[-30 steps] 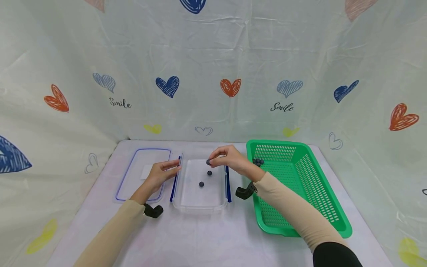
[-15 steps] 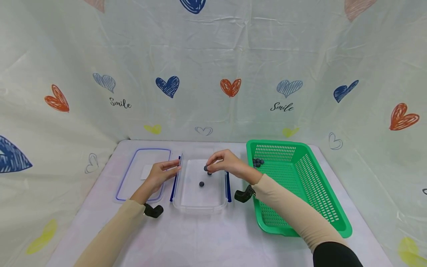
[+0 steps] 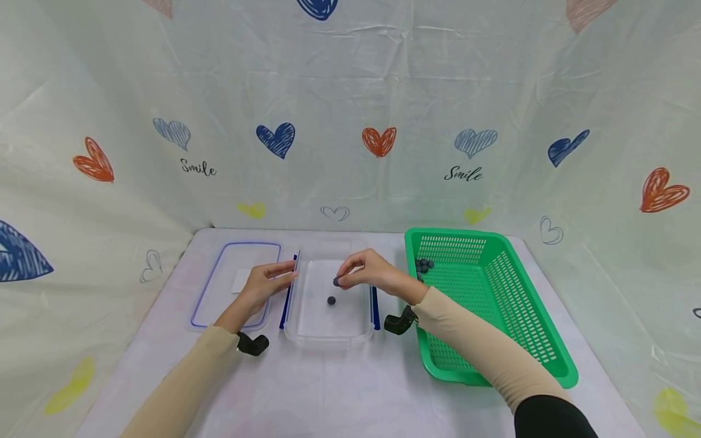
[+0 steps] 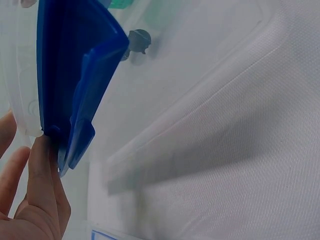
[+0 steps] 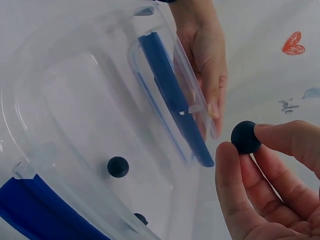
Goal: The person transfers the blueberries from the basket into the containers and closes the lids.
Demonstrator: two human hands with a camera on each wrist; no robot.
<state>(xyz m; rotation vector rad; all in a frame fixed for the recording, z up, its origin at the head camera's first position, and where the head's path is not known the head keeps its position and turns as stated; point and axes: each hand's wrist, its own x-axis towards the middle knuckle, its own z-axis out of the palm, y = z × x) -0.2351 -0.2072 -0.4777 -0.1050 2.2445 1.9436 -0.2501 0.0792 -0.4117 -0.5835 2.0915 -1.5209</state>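
Note:
A clear plastic food container (image 3: 328, 336) with blue side flaps (image 4: 75, 75) stands in the middle of the table. In the head view, one blueberry (image 3: 331, 300) lies on its floor; the right wrist view shows a second blueberry (image 5: 141, 218), partly hidden behind the wall. My right hand (image 3: 372, 272) is over the container, pinching a blueberry (image 5: 245, 137) between thumb and fingertips. Against the container's left side rests my left hand (image 3: 261, 287), fingers fairly straight and touching the edge by the flap.
A green plastic basket (image 3: 509, 304) stands at the right, with several blueberries (image 3: 424, 265) in its back left corner. Left of the container, a clear lid with a blue rim (image 3: 253, 243) lies flat, partly under the left arm. A patterned sheet (image 3: 328, 91) hangs behind the table.
My right hand has moved slightly down and toward me with its blueberry, now covering one berry in the container in the head view. The left hand stays in place.

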